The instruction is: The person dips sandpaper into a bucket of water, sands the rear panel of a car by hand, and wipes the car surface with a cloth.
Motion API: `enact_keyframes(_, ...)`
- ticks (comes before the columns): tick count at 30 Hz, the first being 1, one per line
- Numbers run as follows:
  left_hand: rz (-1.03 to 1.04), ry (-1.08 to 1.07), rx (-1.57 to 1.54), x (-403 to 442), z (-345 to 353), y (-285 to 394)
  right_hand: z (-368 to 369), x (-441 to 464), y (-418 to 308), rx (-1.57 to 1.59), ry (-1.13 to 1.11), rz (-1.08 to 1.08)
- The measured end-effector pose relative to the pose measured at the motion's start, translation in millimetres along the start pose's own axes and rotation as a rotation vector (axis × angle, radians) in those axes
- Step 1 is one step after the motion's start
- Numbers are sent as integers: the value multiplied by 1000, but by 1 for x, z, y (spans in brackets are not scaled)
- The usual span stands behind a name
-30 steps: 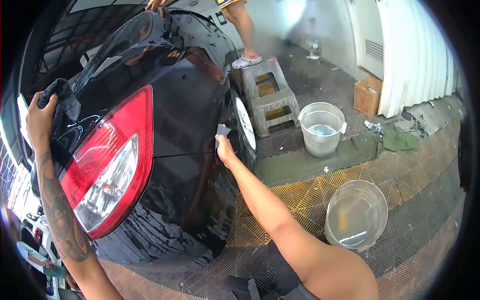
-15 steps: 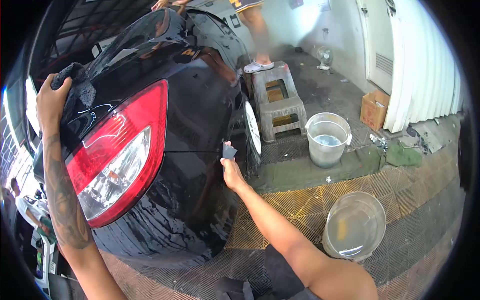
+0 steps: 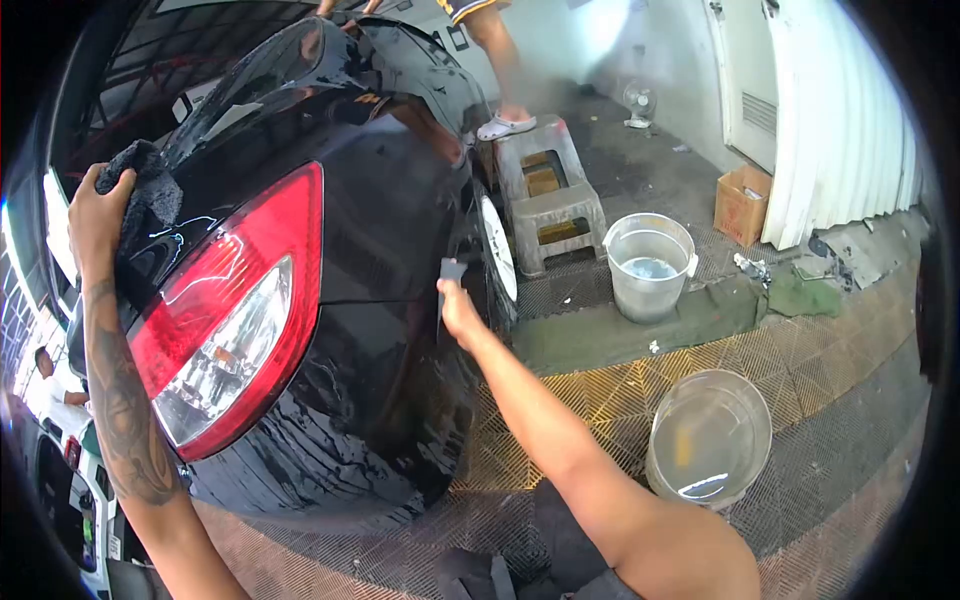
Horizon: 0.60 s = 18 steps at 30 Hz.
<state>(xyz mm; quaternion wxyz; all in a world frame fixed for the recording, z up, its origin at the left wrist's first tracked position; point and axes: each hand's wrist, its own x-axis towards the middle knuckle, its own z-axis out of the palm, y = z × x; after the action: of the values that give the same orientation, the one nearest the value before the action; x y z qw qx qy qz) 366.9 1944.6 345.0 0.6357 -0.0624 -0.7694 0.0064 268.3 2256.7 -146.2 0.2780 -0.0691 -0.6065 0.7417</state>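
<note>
A wet black car fills the left and centre, its red and clear tail light facing me. Wrapped round a dark grey cloth, my left hand is at the car's rear, above and left of the light. My right hand pinches a small grey flat piece beside the car's rear side panel, right of the light. Part of that piece and the fingertips behind it are hidden. Streaks of water mark the bumper.
Another person's leg stands on a grey step stool. Two buckets of water, one behind the other, stand at right. A cardboard box, a fan and another person are farther off.
The view has shifted slightly. My right hand has moved a little along the side panel, still with the grey piece. My left hand keeps the cloth at about the same spot.
</note>
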Motion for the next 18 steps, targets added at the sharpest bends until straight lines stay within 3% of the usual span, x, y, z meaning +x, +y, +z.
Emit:
enact_keyframes(1,0,-31,-24,0,-1,2,-2,-21,-2,-45,-36,-36)
enact_keyframes(2,-2,-59,-41,-1,-4,3,2,-38,-1,-109,-254,-313)
enact_keyframes(4,-39,-47,-29,-8,-14,17,0,-45,-6,-120,-174,-340)
enact_keyframes(5,-16,-33,-43,-9,-14,17,-3,-20,9,154,-124,45)
enact_keyframes(6,9,-20,-51,-7,-9,13,3,-1,4,79,27,60)
enact_keyframes(7,65,58,-106,-2,6,0,-2,15,0,40,1,132)
enact_keyframes(8,27,-20,-209,-5,3,6,-5,1,-37,84,-23,130)
enact_keyframes(9,145,12,-186,-5,3,8,-4,-7,-35,-368,-5,-244)
enact_keyframes(10,134,206,-157,-14,13,10,-3,-26,-49,-357,-69,-247)
enact_keyframes(11,72,60,-68,-22,-17,32,1,-36,-28,-242,-63,-219)
enact_keyframes(12,10,113,-97,-18,-5,24,-1,-52,-28,-138,-118,-185)
enact_keyframes(13,-74,-83,-66,-24,-36,43,-9,-29,28,-190,-130,-265)
enact_keyframes(14,-107,-48,-121,-23,-32,36,-13,-35,-16,209,-189,96)
enact_keyframes(15,-72,17,-97,-21,-23,33,-15,13,22,176,-39,57)
enact_keyframes(16,-94,28,-39,-22,-24,32,-17,24,1,257,-174,222)
enact_keyframes(18,-90,65,-75,-18,-21,31,-22,48,-10,478,-285,340)
